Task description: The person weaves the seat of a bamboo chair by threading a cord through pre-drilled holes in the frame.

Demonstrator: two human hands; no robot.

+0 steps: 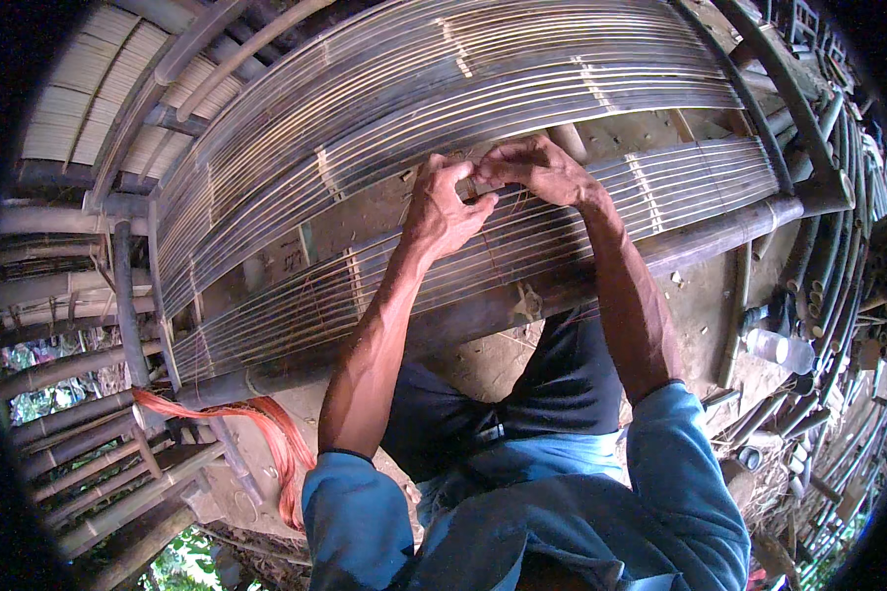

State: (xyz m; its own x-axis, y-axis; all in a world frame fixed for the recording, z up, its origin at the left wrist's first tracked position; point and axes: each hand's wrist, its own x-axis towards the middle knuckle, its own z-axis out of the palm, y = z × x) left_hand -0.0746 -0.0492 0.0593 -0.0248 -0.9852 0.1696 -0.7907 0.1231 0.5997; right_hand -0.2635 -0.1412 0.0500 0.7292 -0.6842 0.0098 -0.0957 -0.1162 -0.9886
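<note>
My left hand [442, 202] and my right hand [544, 171] meet over the gap between two bands of thin bamboo strips [547, 222]. Both have curled fingers, with the fingertips drawn close together. Whatever they pinch is too fine to make out. A thin reddish strand [493, 258] shows on the strips just below them. The strips run lengthwise on a bamboo frame, crossed by pale slats [645, 192]. A thick dark bamboo pole [705, 244] forms the near side of the frame, in front of my knees.
A bundle of orange-red strands [278, 433] hangs from the frame's near left corner to the ground. A clear plastic bottle [779, 350] lies at the right. Bamboo poles [843, 246] are stacked along the right side. A bamboo rail structure [123, 295] stands at the left.
</note>
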